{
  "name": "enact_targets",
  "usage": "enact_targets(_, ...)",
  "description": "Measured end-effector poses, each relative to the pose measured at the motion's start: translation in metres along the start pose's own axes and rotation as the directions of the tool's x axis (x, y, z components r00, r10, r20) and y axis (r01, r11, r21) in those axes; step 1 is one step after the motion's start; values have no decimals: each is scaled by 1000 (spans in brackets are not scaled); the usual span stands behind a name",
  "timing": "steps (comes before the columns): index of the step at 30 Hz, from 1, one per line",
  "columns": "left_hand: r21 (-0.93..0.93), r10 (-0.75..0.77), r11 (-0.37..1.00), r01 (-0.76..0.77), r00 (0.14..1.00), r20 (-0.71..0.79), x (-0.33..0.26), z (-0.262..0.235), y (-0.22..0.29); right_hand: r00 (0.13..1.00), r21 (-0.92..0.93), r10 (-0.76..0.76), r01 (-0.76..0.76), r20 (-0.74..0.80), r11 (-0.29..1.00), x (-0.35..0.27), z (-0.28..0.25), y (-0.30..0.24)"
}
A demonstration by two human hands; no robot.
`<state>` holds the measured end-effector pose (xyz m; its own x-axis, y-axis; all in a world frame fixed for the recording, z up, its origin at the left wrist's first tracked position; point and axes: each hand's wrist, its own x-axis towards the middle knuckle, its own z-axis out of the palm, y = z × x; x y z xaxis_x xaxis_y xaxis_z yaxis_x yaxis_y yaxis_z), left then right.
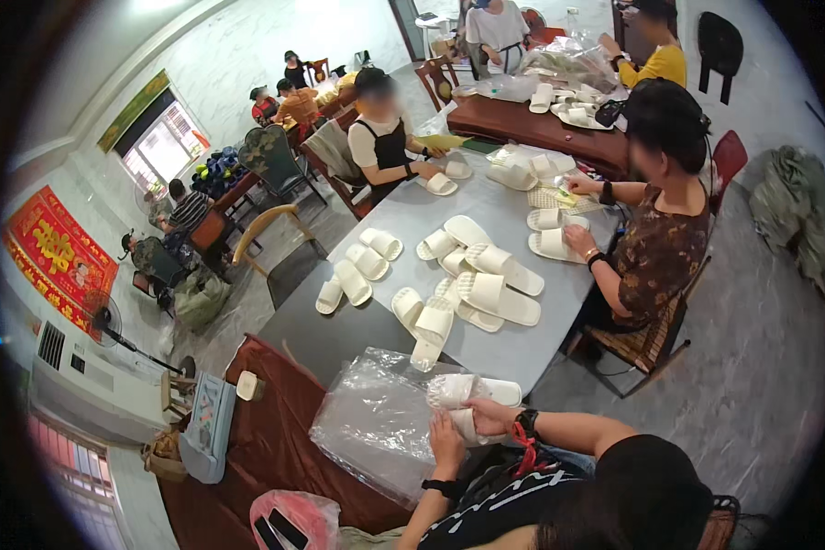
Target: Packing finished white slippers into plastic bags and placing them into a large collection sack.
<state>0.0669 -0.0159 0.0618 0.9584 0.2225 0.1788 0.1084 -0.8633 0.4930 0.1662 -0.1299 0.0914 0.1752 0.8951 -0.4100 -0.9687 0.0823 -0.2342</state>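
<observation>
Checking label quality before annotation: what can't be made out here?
All in the head view:
Held slipper: full outline hidden by the left hand and right hand.
Exact grip: some fingertips are hidden by the hands and slipper.
Pink plastic bag: cut off by the lower edge.
Blue-and-yellow pile: items too small to identify.
Far worker in orange: hands too small to read.

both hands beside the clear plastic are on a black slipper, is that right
The colour is wrong: the head view shows a white slipper. The left hand and right hand are on it, beside the clear plastic.
</observation>
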Motion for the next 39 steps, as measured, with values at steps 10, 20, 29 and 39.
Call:
enact_targets(10,-189,29,982,-26,999,16,23,-39,54,952,353,-47,-66,302,933,26,-76,6)
enact_targets(20,113,155,981,-157,987,31,25,-55,46,990,-392,-128,140,56,909,0,2,9)
enact_targets(29,-158,186,973,-170,978,91,18,-53,66,997,-67,-38,43,69,997,15,-61,2)
enact_targets(39,-248,102,966,-70,987,121,15,-60,69,998,-162,-53,46,-44,986,5,-35,2)
